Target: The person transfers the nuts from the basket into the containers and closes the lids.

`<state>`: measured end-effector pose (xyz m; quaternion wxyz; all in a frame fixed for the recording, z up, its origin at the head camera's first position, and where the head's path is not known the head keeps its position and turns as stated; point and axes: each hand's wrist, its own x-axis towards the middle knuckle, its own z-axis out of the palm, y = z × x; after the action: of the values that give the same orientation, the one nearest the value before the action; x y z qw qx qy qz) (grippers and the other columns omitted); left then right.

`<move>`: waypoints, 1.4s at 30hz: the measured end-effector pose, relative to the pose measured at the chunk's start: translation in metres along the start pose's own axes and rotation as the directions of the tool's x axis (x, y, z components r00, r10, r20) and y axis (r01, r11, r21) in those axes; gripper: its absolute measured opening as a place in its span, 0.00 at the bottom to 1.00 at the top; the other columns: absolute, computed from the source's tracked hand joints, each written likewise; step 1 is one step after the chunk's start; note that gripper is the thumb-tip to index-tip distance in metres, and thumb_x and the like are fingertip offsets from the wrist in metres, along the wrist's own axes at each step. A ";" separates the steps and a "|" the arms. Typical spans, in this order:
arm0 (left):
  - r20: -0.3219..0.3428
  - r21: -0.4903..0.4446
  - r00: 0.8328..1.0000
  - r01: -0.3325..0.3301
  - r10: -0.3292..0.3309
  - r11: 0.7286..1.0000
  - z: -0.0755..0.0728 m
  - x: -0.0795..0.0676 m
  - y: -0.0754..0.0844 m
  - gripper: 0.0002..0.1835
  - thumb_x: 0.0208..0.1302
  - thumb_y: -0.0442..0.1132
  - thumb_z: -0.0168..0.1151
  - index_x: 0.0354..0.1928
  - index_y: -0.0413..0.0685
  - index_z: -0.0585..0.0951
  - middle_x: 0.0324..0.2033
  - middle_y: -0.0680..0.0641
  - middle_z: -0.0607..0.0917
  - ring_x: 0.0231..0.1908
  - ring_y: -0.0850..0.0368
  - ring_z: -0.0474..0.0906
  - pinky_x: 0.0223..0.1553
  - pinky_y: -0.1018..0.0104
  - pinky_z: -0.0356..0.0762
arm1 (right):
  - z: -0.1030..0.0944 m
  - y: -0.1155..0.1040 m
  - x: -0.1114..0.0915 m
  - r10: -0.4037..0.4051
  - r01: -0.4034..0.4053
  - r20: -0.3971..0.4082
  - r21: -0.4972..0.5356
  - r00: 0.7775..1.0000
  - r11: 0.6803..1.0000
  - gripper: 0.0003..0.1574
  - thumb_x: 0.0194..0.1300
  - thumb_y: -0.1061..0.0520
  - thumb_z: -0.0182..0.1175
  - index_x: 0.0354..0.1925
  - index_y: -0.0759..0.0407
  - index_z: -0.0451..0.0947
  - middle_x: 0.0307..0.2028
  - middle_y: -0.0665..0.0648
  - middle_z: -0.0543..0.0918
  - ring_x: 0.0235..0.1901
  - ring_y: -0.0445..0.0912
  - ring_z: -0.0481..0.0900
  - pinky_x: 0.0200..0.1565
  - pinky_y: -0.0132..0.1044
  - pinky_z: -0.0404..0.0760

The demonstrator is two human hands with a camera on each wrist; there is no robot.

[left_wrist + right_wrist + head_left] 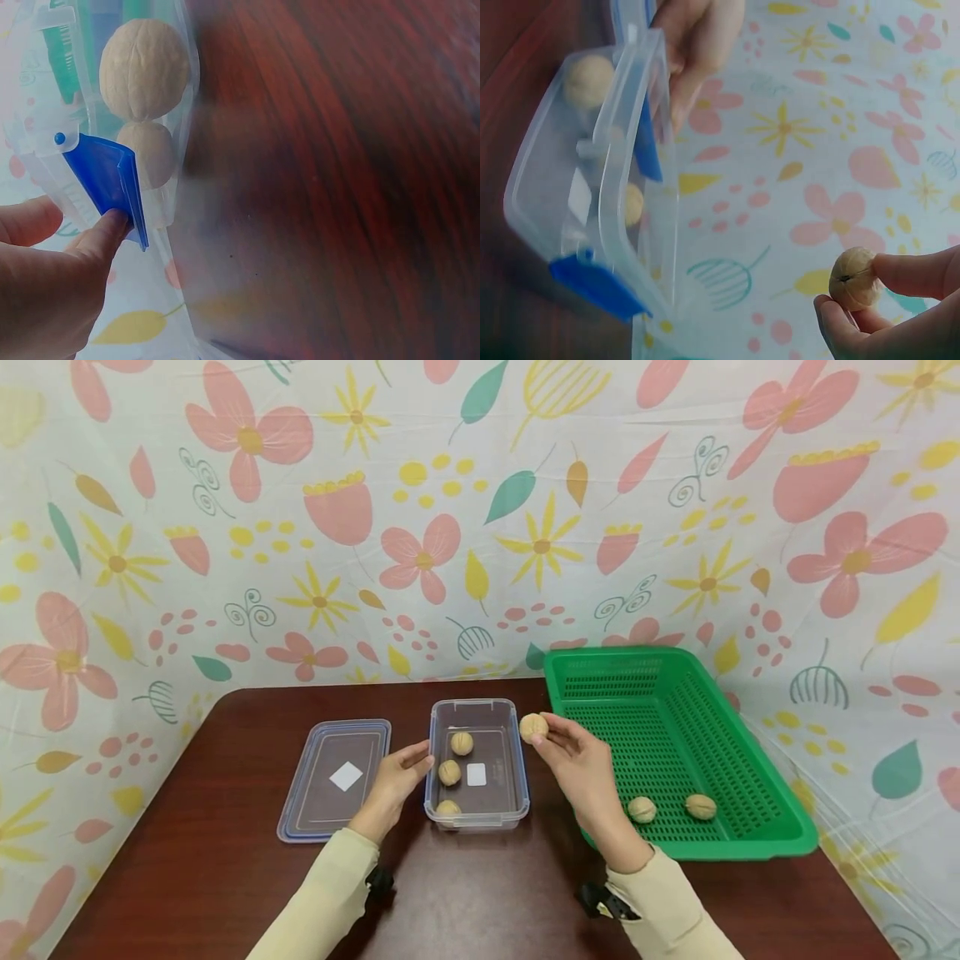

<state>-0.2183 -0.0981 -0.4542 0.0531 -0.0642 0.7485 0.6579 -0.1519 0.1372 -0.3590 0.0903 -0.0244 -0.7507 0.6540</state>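
A clear plastic container (498, 793) with blue side clips stands at the middle of the table, three walnuts (449, 772) lying along its left side. My left hand (393, 785) is at its left wall; in the left wrist view a finger touches the blue clip (105, 176), which hangs folded outward. Just beyond the container's right wall, my right hand (581, 764) pinches a walnut (854, 279) between thumb and fingers, above the table. Two more walnuts (701, 807) sit near the front of the green basket (776, 793).
Left of the container lies its clear lid (315, 793) with a blue seal and a white label. The green basket takes up the table's right side. A flower-patterned cloth (420, 485) hangs behind the dark wooden table (202, 802).
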 end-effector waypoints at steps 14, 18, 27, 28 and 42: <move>0.000 0.008 1.000 -0.013 0.013 1.000 -0.001 0.000 0.000 0.20 0.59 0.35 0.57 0.55 0.42 0.73 0.51 0.40 0.75 0.55 0.48 0.67 0.57 0.55 0.62 | 0.047 0.022 -0.004 0.003 -0.005 0.047 0.050 0.999 0.999 0.23 0.56 0.62 0.60 0.52 0.63 0.72 0.47 0.61 0.77 0.49 0.48 0.74 0.44 0.32 0.76; -0.003 0.009 1.000 -0.019 0.019 1.000 0.000 0.001 0.000 0.20 0.59 0.35 0.57 0.55 0.42 0.73 0.51 0.40 0.75 0.55 0.48 0.67 0.57 0.54 0.62 | 0.055 0.034 -0.003 0.013 -0.015 0.058 0.033 0.998 0.999 0.23 0.56 0.61 0.60 0.51 0.64 0.72 0.47 0.61 0.77 0.48 0.49 0.74 0.45 0.33 0.76; -0.001 -0.002 1.000 -0.013 0.013 1.000 0.000 0.000 0.000 0.20 0.59 0.34 0.56 0.55 0.41 0.72 0.51 0.39 0.75 0.55 0.48 0.67 0.56 0.54 0.63 | 0.067 0.056 0.002 0.031 -0.031 0.052 -0.010 0.998 0.999 0.21 0.55 0.63 0.60 0.48 0.68 0.73 0.45 0.64 0.78 0.47 0.51 0.76 0.45 0.36 0.76; -0.003 0.001 1.000 -0.013 0.013 1.000 0.000 0.000 0.000 0.20 0.59 0.34 0.56 0.55 0.41 0.73 0.51 0.40 0.75 0.55 0.48 0.67 0.56 0.54 0.63 | 0.068 0.057 0.003 0.032 -0.032 0.050 -0.013 0.998 0.999 0.21 0.55 0.63 0.61 0.48 0.68 0.73 0.44 0.65 0.78 0.46 0.51 0.76 0.45 0.36 0.76; 0.013 0.005 1.000 -0.019 0.019 1.000 -0.001 0.002 0.000 0.20 0.59 0.35 0.56 0.55 0.41 0.72 0.52 0.39 0.75 0.56 0.48 0.66 0.57 0.54 0.63 | 0.067 0.060 0.002 0.003 -0.002 0.076 -0.016 0.997 1.000 0.22 0.56 0.65 0.58 0.50 0.70 0.71 0.47 0.68 0.75 0.49 0.58 0.73 0.49 0.39 0.73</move>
<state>-0.2199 -0.0992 -0.4546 0.0518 -0.0529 0.7505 0.6567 -0.1702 0.0803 -0.4267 0.0607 -0.0010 -0.7588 0.6485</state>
